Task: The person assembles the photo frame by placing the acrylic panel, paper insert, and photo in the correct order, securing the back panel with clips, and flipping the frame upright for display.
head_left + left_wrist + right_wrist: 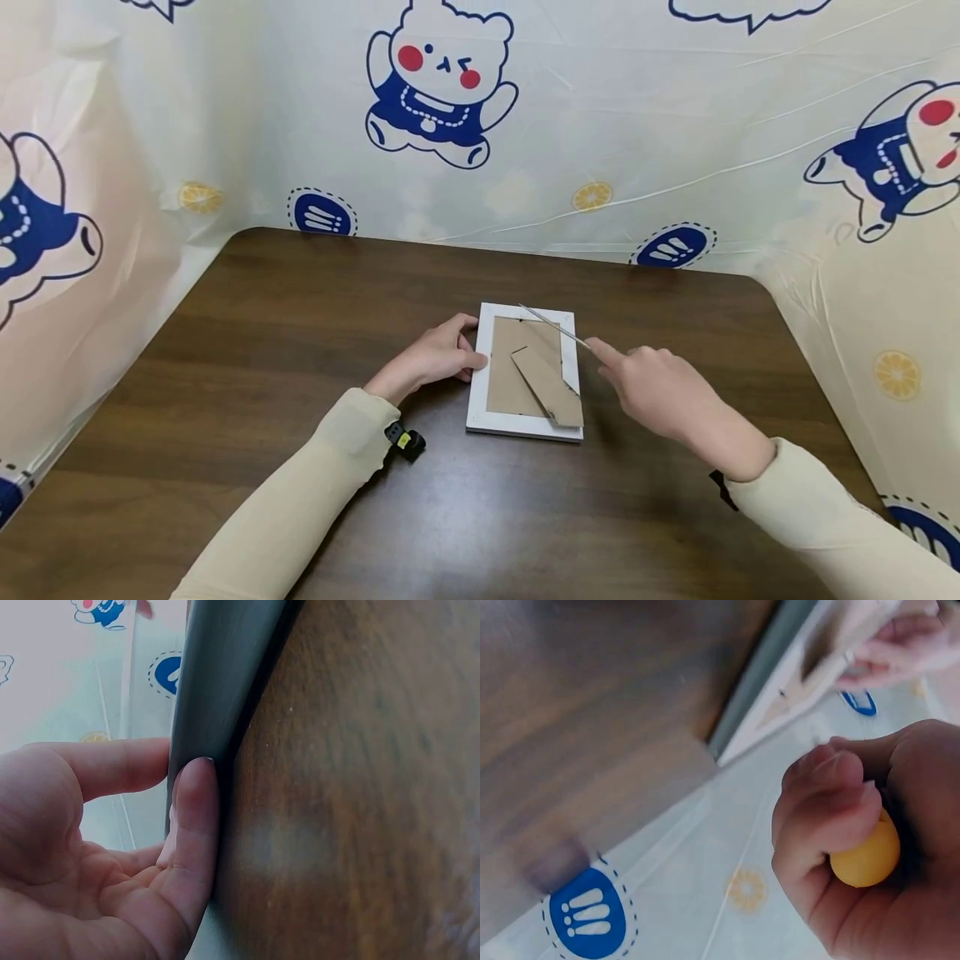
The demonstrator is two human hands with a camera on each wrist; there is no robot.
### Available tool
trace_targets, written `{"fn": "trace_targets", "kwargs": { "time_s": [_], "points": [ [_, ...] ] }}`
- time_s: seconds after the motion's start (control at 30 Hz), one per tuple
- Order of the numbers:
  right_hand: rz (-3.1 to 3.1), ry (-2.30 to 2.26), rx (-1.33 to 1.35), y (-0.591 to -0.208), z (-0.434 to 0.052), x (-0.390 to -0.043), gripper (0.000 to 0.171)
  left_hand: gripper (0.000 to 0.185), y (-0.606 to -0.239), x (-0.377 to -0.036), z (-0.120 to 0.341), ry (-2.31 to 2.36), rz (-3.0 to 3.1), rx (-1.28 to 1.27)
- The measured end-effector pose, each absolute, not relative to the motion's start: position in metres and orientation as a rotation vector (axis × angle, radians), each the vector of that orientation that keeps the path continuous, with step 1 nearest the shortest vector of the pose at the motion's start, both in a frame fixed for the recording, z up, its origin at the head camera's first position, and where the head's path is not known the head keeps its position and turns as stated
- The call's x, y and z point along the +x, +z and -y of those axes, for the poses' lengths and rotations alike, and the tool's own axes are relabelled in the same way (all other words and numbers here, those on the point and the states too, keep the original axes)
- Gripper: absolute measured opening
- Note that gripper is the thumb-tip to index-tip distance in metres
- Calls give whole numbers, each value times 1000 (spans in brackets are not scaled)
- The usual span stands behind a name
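- Head view: a white picture frame [525, 371] lies face down at the middle of the dark wooden desk [300, 333], its brown cardboard backing up and the fold-out stand flap lying slanted toward the lower right corner. The left hand [438, 354] rests against the frame's left edge, fingers curled onto it. The right hand [660, 392] sits just right of the frame, holding a thin metal tool [555, 327] that reaches to the frame's upper right. I judge the frame light and stiff; if it holds a glass pane, that would be fragile, and the cardboard back bends easily, so the outer edges are the safest hold.
- Left wrist view: the frame's grey-looking edge [217, 682] runs up the middle of the picture, with the left hand's fingers [196, 802] pressed flat along it and the thumb touching it from the left.
- Right wrist view: the right hand's fingers [825, 810] are curled around a yellow rounded handle [866, 855] at the lower right; the frame's corner [795, 697] shows at the upper middle, with the other hand blurred beyond it.
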State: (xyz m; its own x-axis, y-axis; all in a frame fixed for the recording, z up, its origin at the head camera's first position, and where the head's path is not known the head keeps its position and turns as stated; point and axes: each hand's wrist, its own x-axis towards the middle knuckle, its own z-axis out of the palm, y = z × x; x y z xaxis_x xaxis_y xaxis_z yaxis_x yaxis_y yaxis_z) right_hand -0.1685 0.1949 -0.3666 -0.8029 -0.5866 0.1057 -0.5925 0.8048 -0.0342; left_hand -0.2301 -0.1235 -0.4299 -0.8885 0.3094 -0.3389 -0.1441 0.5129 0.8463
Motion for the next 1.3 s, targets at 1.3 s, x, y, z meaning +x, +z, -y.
{"fn": "trace_targets", "kwargs": {
  "time_s": [1.3],
  "points": [
    [3006, 119, 1104, -328, -154, -143, 16, 72, -429, -230, 124, 1392, -2284, 157]
  ]
}}
